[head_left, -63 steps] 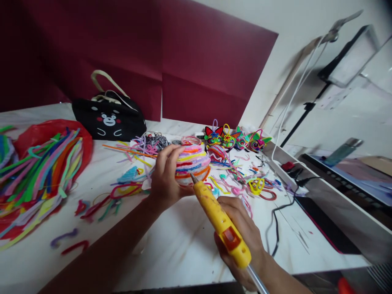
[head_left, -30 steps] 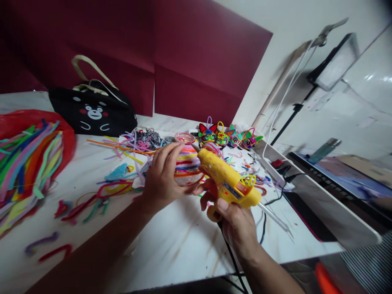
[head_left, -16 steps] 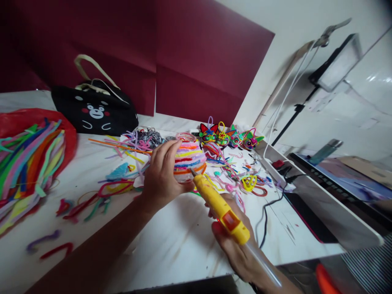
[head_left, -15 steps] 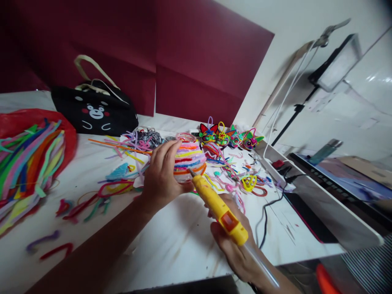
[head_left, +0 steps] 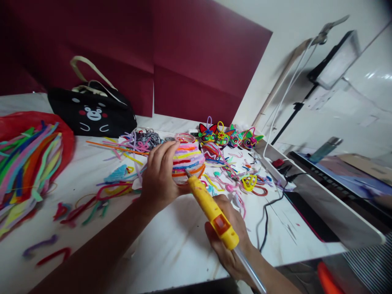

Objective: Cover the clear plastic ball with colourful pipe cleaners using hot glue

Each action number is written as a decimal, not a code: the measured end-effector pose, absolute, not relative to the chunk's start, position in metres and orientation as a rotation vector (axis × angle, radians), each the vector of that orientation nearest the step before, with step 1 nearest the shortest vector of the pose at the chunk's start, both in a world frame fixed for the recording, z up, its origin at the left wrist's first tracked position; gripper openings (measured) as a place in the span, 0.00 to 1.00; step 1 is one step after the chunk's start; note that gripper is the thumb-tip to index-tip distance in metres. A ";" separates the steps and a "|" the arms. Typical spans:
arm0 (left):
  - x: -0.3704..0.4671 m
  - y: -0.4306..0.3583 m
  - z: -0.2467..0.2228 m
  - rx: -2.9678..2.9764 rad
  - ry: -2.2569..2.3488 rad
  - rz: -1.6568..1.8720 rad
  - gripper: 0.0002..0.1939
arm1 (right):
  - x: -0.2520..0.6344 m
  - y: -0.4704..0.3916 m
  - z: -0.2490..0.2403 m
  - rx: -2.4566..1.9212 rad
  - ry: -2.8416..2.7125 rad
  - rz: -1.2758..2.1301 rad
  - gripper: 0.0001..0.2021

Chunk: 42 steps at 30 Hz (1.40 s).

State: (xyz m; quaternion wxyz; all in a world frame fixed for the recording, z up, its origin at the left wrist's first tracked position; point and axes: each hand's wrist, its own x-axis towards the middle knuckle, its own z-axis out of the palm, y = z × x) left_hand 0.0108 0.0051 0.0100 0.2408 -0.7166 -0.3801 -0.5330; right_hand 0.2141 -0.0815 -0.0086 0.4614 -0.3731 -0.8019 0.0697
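Note:
My left hand (head_left: 161, 175) grips a rounded clear object (head_left: 188, 159) wrapped in bands of orange, yellow, pink, red and blue pipe cleaner, fingers over its left side. Wrapped around a yellow glue gun (head_left: 211, 208) is my right hand (head_left: 228, 232). The gun's dark nozzle is at the lower front of the object, beside an orange band; whether it touches cannot be made out. A clear glue stick (head_left: 249, 269) sticks out of the gun's rear end.
Loose pipe cleaners (head_left: 116, 190) lie around the hands. At the left is a red bag (head_left: 69, 143) of pipe cleaners, behind it a black bag (head_left: 107, 118). Colourful figures (head_left: 235, 138) stand at the back. A black cable (head_left: 266, 216) runs along the right.
The glue gun and my right hand have moved a little left, and the nozzle has shifted left along the object's lower edge. My left hand keeps its hold.

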 end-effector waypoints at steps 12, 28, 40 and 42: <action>0.010 0.007 0.008 -1.946 -1.057 -1.442 0.44 | 0.211 -0.084 -0.010 -0.921 -1.936 0.144 0.03; 0.009 0.006 0.008 -1.937 -1.067 -1.435 0.46 | 0.210 -0.083 -0.011 -0.937 -1.895 0.029 0.05; 0.009 0.006 0.008 -1.935 -1.060 -1.424 0.44 | 0.206 -0.089 -0.011 -0.937 -1.915 0.063 0.04; 0.009 0.006 0.008 -1.933 -1.060 -1.424 0.43 | 0.204 -0.089 -0.011 -0.933 -1.910 0.068 0.04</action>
